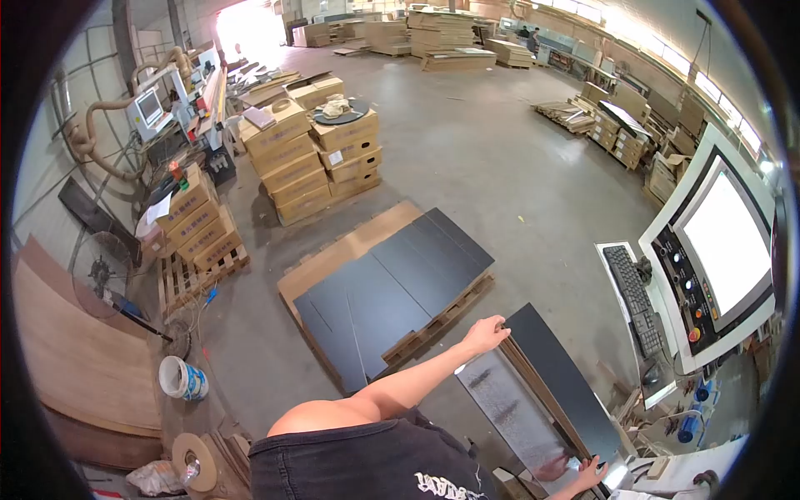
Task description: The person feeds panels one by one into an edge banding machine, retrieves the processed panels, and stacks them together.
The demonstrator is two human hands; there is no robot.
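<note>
A long dark panel [562,379] lies at a slant in front of me, its brown edge facing my body. My left hand [486,335] is closed on the far end of the panel, fingers curled over its corner. At the near end, my right hand [592,473] grips the panel's corner, with thumb and fingers round the edge. Beside the panel, towards me, runs a grey, smudged metal-looking surface [504,408]. Whether one panel or more are in my hands cannot be made out.
Dark panels [392,279] lie on a low pallet ahead. A control console [717,258] with a keyboard [633,292] stands to the right. Stacked cartons [292,167], a fan [104,271] and a white bucket [182,379] are on the left. Board stacks [442,37] stand far back.
</note>
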